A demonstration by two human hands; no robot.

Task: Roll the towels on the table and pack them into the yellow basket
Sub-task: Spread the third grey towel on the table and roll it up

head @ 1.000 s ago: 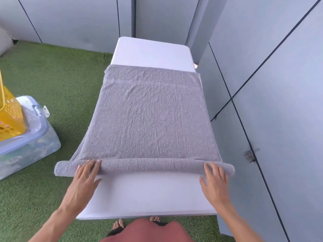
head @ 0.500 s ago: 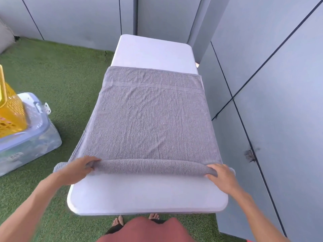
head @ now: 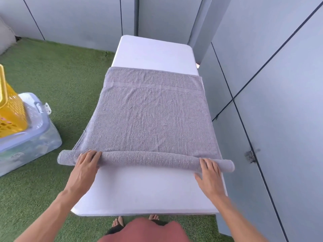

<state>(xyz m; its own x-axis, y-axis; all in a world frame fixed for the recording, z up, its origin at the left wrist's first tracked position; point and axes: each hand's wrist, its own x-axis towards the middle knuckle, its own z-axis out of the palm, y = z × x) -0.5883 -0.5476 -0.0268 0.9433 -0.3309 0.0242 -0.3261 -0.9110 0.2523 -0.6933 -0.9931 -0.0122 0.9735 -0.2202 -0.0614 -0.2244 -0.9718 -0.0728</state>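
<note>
A grey towel lies spread across the white table, its near edge wound into a thick roll that overhangs both sides of the table. My left hand presses flat on the left part of the roll, fingers straight. On the right part rests my right hand, fingers also straight and pointing away from me. The yellow basket stands at the far left, cut off by the frame edge.
The basket sits on a clear plastic storage box with a pale lid on green artificial turf. Grey wall panels run close along the table's right side and behind it. My feet show below the table's near edge.
Half a second ago my fingers were curled round the roll; now both hands lie flat on top of it. The roll has grown thicker and moved slightly away from me.
</note>
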